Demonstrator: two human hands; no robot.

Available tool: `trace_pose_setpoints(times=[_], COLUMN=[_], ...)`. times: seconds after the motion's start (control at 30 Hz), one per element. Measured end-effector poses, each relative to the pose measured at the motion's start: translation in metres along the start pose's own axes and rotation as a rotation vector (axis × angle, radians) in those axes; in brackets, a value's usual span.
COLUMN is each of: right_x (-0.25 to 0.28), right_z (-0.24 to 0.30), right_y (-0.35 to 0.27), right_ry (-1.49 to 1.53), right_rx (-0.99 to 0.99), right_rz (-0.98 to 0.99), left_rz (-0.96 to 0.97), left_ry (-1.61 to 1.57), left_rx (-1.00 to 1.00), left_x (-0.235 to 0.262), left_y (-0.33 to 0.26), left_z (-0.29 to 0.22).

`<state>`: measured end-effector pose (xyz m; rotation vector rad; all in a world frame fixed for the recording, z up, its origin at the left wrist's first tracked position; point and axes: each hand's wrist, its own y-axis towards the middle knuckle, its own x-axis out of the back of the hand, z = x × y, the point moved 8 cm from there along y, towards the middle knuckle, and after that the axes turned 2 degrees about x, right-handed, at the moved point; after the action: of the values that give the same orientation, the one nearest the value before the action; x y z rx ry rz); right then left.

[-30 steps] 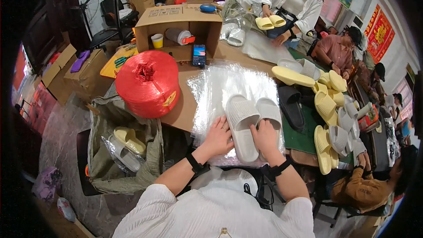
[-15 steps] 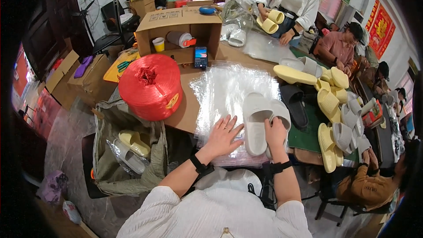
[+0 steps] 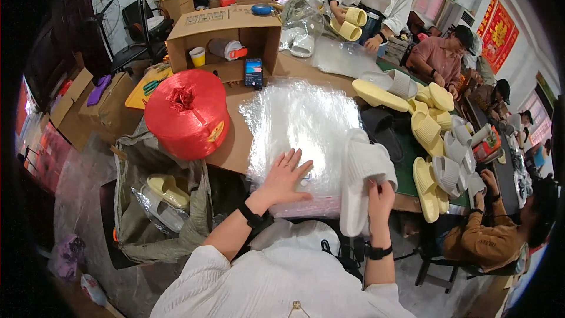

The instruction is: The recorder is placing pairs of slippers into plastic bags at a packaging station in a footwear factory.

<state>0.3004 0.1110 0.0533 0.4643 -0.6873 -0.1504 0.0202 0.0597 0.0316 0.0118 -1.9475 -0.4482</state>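
Observation:
My left hand (image 3: 281, 181) lies with its fingers spread on a stack of clear plastic bags (image 3: 300, 115) at the table's front edge. My right hand (image 3: 381, 201) is closed on a pair of pale grey slippers (image 3: 355, 191), one overlapping the other, at the right side of the stack. Its thumb and fingers grip near the straps, and part of the second slipper is hidden. Just behind the pair sits a black slipper (image 3: 385, 135), partly covered.
To the left are a big red twine roll (image 3: 185, 115) and a sack (image 3: 129, 200) holding bagged slippers. A cardboard box (image 3: 223, 23) and a phone (image 3: 253, 73) stand behind. Yellow and grey slippers (image 3: 428, 135) crowd the right, where co-workers sit; another person stands across the table.
My right hand has drawn the grey slippers toward me and to the right, off the middle of the bags. My left hand stays spread on the stack. The whole view has shifted slightly.

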Motion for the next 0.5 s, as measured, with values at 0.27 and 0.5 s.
trace_pose_setpoints(times=[0.27, 0.5], right_x=[0.093, 0.082], right_z=[-0.028, -0.038], right_y=[-0.036, -0.041], right_ry=[0.33, 0.538], right_rx=[-0.12, -0.212], right_rz=[-0.178, -0.189], left_rz=[0.074, 0.019], left_ry=[-0.043, -0.178], left_rx=[-0.143, -0.019], left_x=[-0.007, -0.009], left_y=[-0.026, -0.015], left_z=[-0.03, -0.025])
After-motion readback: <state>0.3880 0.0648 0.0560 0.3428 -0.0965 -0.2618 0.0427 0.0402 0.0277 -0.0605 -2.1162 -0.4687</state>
